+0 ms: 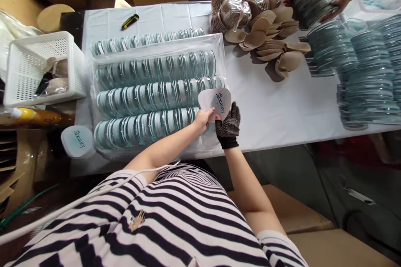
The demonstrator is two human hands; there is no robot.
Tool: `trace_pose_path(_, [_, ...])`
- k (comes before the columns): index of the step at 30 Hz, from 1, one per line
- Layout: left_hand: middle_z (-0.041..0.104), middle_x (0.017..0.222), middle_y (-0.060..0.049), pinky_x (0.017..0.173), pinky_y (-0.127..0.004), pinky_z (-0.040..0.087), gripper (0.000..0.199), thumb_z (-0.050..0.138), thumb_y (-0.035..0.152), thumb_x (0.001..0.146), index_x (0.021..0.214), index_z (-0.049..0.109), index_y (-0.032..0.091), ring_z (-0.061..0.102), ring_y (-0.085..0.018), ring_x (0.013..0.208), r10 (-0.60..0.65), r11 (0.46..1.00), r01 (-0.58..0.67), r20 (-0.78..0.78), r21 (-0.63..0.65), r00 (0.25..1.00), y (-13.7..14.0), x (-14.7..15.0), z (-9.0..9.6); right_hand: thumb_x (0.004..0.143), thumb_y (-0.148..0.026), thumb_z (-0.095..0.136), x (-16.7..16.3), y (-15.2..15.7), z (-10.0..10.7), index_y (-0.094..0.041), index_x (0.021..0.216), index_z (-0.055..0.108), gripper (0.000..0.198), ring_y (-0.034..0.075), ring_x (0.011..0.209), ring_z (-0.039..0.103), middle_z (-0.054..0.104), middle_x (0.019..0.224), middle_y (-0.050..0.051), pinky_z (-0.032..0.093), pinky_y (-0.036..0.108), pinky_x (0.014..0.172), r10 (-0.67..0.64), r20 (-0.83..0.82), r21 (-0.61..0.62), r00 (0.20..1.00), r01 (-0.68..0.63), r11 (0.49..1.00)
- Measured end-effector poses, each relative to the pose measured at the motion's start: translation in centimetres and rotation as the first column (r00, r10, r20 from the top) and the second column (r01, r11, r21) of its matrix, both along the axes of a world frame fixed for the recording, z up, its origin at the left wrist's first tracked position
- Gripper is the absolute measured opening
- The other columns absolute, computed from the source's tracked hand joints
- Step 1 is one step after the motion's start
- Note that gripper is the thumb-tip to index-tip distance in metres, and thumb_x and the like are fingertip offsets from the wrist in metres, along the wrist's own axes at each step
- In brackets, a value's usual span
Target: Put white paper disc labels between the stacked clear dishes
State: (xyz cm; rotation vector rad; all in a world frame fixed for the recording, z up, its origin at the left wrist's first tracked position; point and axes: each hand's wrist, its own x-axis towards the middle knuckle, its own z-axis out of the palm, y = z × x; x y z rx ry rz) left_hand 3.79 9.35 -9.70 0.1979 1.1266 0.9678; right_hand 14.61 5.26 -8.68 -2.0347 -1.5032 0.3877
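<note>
A drop-shaped white case (216, 101) printed "Beauty" is held between both hands at the table's near edge. My bare left hand (203, 119) pinches its lower left side. My right hand (228, 125), in a dark dotted glove, grips its lower right side. Just left of the hands lie several rows of teal-and-white cases (150, 96) on clear plastic sheeting. Another "Beauty" case (77, 142) rests at the table's near left corner.
A white basket (40, 69) stands at the left. A yellow-black cutter (130, 21) lies at the far edge. Tan puffs (269, 44) and bagged puffs (234, 2) sit mid-back. Stacked teal cases (366, 75) fill the right, where another person's hand (335, 8) reaches.
</note>
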Motion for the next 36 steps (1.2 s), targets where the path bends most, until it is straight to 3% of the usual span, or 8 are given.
trace_pose_path(3, [0.077, 0.09, -0.007, 0.093, -0.042, 0.057, 0.014, 0.07, 0.014, 0.083, 0.097, 0.072, 0.013, 0.074, -0.023, 0.088, 0.048, 0.998, -0.047, 0.007, -0.034, 0.999, 0.8, -0.5, 0.2, 0.093, -0.047, 0.037, 0.6, -1.1, 0.1, -0.009, 0.114, 0.065, 0.052, 0.029, 0.107, 0.062, 0.067, 0.114, 0.021, 0.049, 0.04, 0.091, -0.226, -0.196, -0.018, 0.954, 0.227, 0.974])
trace_pose_path(6, [0.078, 0.093, -0.006, 0.095, -0.04, 0.057, 0.017, 0.066, 0.013, 0.087, 0.103, 0.071, 0.014, 0.074, -0.02, 0.091, 0.175, 0.984, -0.174, 0.057, -0.025, 0.983, 2.3, -1.5, 0.2, 0.093, -0.053, 0.036, 2.2, -5.3, 0.2, -0.009, 0.11, 0.066, 0.057, 0.026, 0.087, 0.066, 0.071, 0.091, 0.016, 0.05, 0.034, 0.074, -0.313, -0.132, 0.009, 0.941, 0.317, 0.948])
trace_pose_path(9, [0.077, 0.102, -0.008, 0.099, -0.041, 0.055, 0.022, 0.063, 0.011, 0.088, 0.109, 0.069, 0.014, 0.072, -0.02, 0.101, 0.257, 0.965, -0.251, 0.078, -0.079, 0.963, 3.5, -2.5, -0.2, 0.093, -0.046, 0.039, 2.5, -11.4, -0.5, -0.01, 0.111, 0.067, 0.049, 0.022, 0.07, 0.063, 0.069, 0.077, 0.012, 0.043, 0.03, 0.064, -0.13, 0.126, -0.188, 0.983, 0.153, 0.97])
trace_pose_path(12, [0.075, 0.112, -0.011, 0.102, -0.043, 0.054, 0.025, 0.064, 0.011, 0.088, 0.112, 0.069, 0.013, 0.07, -0.023, 0.11, 0.254, 0.961, -0.243, 0.082, -0.131, 0.964, 3.7, -3.0, -1.0, 0.096, -0.034, 0.038, 1.1, -14.0, -1.9, -0.015, 0.117, 0.066, 0.04, 0.019, 0.069, 0.062, 0.071, 0.082, 0.011, 0.038, 0.027, 0.062, 0.063, 0.275, -0.374, 0.959, 0.046, 0.926])
trace_pose_path(19, [0.073, 0.118, -0.011, 0.104, -0.041, 0.053, 0.034, 0.067, 0.01, 0.085, 0.12, 0.067, 0.014, 0.067, -0.024, 0.115, 0.246, 0.965, -0.235, 0.083, -0.119, 0.966, 3.5, -3.1, -1.3, 0.099, -0.037, 0.042, -1.4, -6.6, -2.4, -0.019, 0.126, 0.054, 0.035, 0.018, 0.075, 0.063, 0.069, 0.086, 0.008, 0.034, 0.027, 0.064, 0.263, 0.283, -0.593, 0.922, -0.047, 0.804])
trace_pose_path(24, [0.072, 0.119, -0.012, 0.103, -0.042, 0.053, 0.028, 0.064, 0.011, 0.088, 0.116, 0.069, 0.013, 0.067, -0.024, 0.115, 0.229, 0.969, -0.218, 0.092, -0.117, 0.969, 3.6, -3.3, -1.3, 0.103, -0.038, 0.03, -0.8, -5.7, -1.6, -0.019, 0.11, 0.058, 0.035, 0.018, 0.079, 0.065, 0.07, 0.092, 0.008, 0.034, 0.027, 0.065, 0.228, 0.315, -0.533, 0.921, -0.027, 0.846])
trace_pose_path(31, [0.07, 0.123, -0.013, 0.106, -0.043, 0.051, 0.027, 0.061, 0.012, 0.09, 0.116, 0.068, 0.012, 0.063, -0.026, 0.121, 0.195, 0.978, -0.185, 0.112, -0.093, 0.974, 3.7, -3.5, -1.6, 0.101, -0.028, 0.032, -1.9, -3.7, -2.9, -0.017, 0.122, 0.058, 0.035, 0.02, 0.082, 0.067, 0.07, 0.094, 0.012, 0.044, 0.03, 0.072, 0.363, 0.236, -0.685, 0.902, -0.11, 0.72])
trace_pose_path(36, [0.071, 0.122, -0.012, 0.106, -0.044, 0.051, 0.028, 0.063, 0.012, 0.089, 0.116, 0.068, 0.013, 0.064, -0.026, 0.121, 0.209, 0.975, -0.199, 0.107, -0.098, 0.972, 3.6, -3.4, -1.8, 0.1, -0.03, 0.035, -1.7, -2.5, -2.3, -0.021, 0.114, 0.063, 0.033, 0.02, 0.09, 0.067, 0.071, 0.101, 0.011, 0.046, 0.029, 0.075, 0.331, 0.2, -0.651, 0.922, -0.127, 0.748])
